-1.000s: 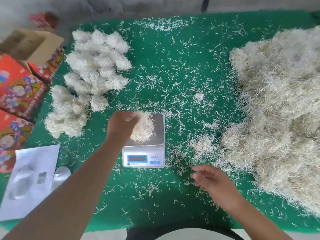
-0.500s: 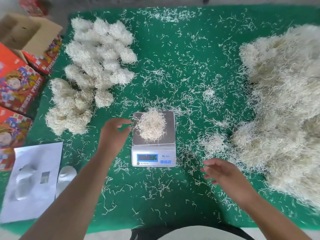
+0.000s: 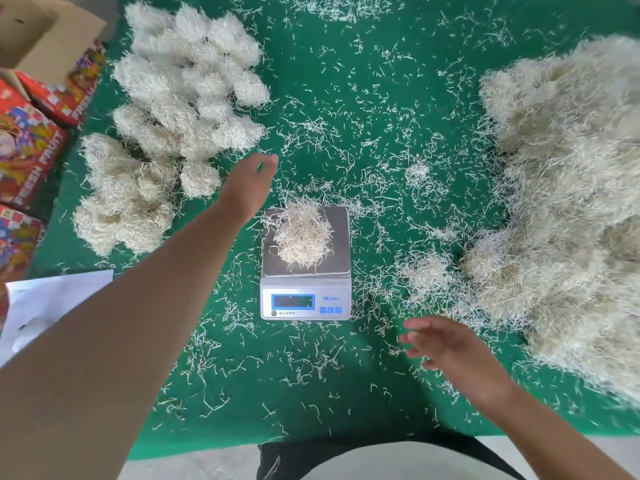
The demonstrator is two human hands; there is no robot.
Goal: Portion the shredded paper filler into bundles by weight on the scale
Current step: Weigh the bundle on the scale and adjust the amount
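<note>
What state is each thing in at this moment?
Scale: switched on, reading blurred.
Bundle on scale: resting loose on the platform, untouched.
Finished bundles: clustered at far left.
Bulk filler pile: heaped at right.
Left hand: open, empty, beyond the scale.
Right hand: open, empty.
Cardboard box: flaps open.

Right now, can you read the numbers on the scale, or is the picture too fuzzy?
In the head view the scale's display is too blurred and dim to read; the big shredded paper pile smears at the right edge, and the wide lens bends the green mat.
</note>
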